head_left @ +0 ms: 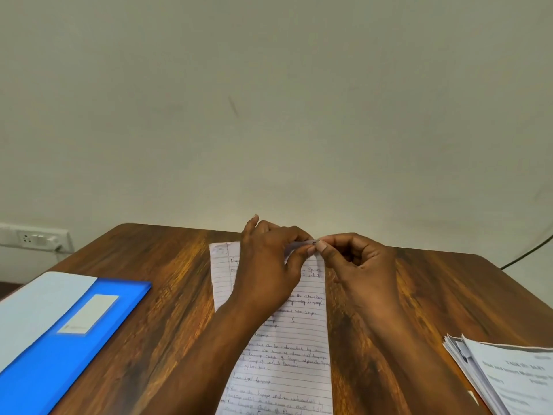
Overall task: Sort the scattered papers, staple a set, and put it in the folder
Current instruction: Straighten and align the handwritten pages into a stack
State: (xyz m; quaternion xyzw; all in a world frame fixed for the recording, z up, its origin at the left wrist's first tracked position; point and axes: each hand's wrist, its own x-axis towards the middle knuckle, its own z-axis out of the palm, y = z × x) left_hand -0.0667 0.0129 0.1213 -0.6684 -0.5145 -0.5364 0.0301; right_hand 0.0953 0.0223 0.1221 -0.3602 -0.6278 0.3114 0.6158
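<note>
A set of lined, handwritten papers [296, 348] lies lengthwise in the middle of the wooden table [167, 295]. My left hand [269, 271] and my right hand [359, 265] meet at the far right corner of the sheets. Both pinch that corner between thumb and fingertips, lifting it slightly off the table. A small dark mark shows at the pinched spot. A blue folder [59, 339] with a white label lies at the left, a pale sheet resting on its left part. No stapler is in view.
A stack of printed papers [508, 375] sits at the right near edge of the table. A wall socket [36, 238] is mounted at the left, and a dark cable [526, 253] runs off the table's far right corner. A plain wall stands behind.
</note>
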